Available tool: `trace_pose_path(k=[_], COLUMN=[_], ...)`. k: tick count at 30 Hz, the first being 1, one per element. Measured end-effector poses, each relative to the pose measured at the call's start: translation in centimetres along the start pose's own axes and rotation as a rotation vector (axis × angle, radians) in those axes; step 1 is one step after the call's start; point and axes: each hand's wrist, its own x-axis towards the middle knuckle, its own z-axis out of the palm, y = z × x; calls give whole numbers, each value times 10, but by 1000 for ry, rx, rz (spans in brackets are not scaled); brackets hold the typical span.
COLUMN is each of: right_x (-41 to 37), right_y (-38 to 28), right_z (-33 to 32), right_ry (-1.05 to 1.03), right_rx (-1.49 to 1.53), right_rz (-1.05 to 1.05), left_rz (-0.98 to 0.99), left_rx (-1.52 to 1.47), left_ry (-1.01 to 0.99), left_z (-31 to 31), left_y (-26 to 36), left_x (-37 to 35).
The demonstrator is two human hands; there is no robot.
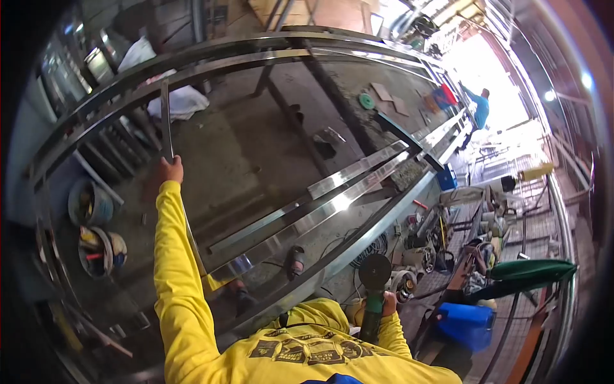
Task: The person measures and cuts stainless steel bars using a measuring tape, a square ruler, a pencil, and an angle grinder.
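Observation:
My left hand [171, 169] is stretched out far ahead, its fingers wrapped round a thin metal crossbar [166, 121]. This bar belongs to a large frame of shiny metal tubes, whose far rail [230, 63] curves across the top. At my right side, my right hand [389, 304] is closed on a green angle grinder [371, 318]. The grinder's dark round disc [375, 272] points away from me, beyond the near tube [332, 269]. Part of the right hand is hidden behind the tool. A flat shiny bar [307, 221] lies along the near part of the frame.
Buckets [96, 249] with tools stand at the left. To the right are a blue jerrycan [465, 325], a green folded umbrella-like cloth [534, 274] and cluttered tools. Coiled cable [371, 249] lies on the floor. Another person [476, 107] in blue stands far off, near a red bucket [443, 96].

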Motion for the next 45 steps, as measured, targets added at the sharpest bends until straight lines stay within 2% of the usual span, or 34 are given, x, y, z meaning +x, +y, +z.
trace_pose_path(k=[4, 6, 8, 9, 10, 12, 15, 20, 21, 23, 25, 28, 30, 35, 38, 43, 45], right_x=[10, 21, 30, 34, 39, 46, 41, 13, 8, -1, -13, -24, -29, -2, 32, 95, 113], right_y=[-25, -40, -56, -60, -71, -82, -121, -174, -182, -190, -210, -245, -233, -278, -325, -476, -512], right_z=[-34, -54, -100, -129, -162, -210, -275, -330, -343, -367, -367, -369, -399, -451, -520, -625, -691], right_ry=[19, 14, 7, 2, -2, -21, -56, 68, 79, 152, 160, 186, 332, 392, 377, 415, 206], right_rx=[171, 254, 318, 326, 328, 367, 432, 544, 561, 486, 477, 515, 503, 524, 429, 288, 383], right_rz=[-18, -23, -49, -48, -41, -46, -57, -336, -388, -509, -609, -721, -765, -869, -852, -760, -666], left_rz=[-85, -39, -13, -22, 31, 132, 236, 358, 355, 469, 574, 678, 702, 755, 662, 504, 487], left_rx=[-137, -210, -353, -422, -452, -361, -412, -788, -808, -1024, -1157, -1251, -1305, -1270, -1308, -1329, -1313], left_ry=[-196, -141, -273, -277, -263, -247, -323, -544, -623, -771, -947, -1012, -1050, -1165, -1183, -1163, -1181], left_z=[-12, 26, 52, 72, 74, 110, 164, 276, 288, 335, 371, 424, 457, 545, 599, 692, 723], left_y=[166, 208, 262, 280, 324, 376, 486, 667, 702, 751, 787, 830, 855, 920, 957, 1018, 1038], left_x=[-89, -108, -136, -145, -186, -215, -281, -405, -438, -481, -524, -587, -624, -670, -676, -666, -666])
